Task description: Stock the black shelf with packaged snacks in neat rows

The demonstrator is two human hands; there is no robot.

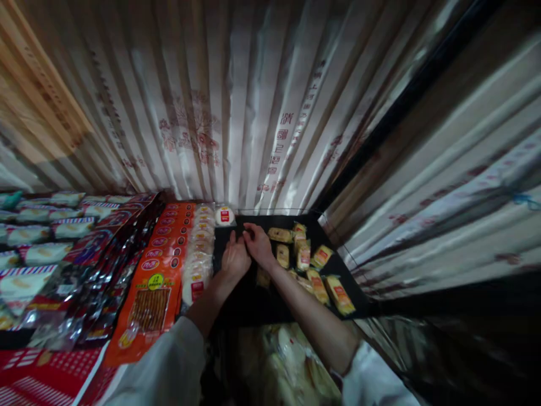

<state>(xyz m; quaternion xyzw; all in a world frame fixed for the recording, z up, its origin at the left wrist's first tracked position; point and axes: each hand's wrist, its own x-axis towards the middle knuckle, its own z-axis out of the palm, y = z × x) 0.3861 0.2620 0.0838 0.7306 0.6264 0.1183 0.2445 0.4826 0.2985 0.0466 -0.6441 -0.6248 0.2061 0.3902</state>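
The left hand (235,260) and right hand (258,247) hovered by white packets (201,243), seemingly overlapped to save room, their fingers (253,229) gripping I couldn't tell what.

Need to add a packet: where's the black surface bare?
The black surface is bare at front between the forearms, and narrowly between the left hand and white packets. Crowded: yellow packets right, orange packets left.

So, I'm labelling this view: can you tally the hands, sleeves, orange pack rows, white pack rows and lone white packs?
Left hand and right hand: 2
Left sleeve and right sleeve: 2
Orange row: 1
White row: 1
Lone white pack: 1
Total: 7
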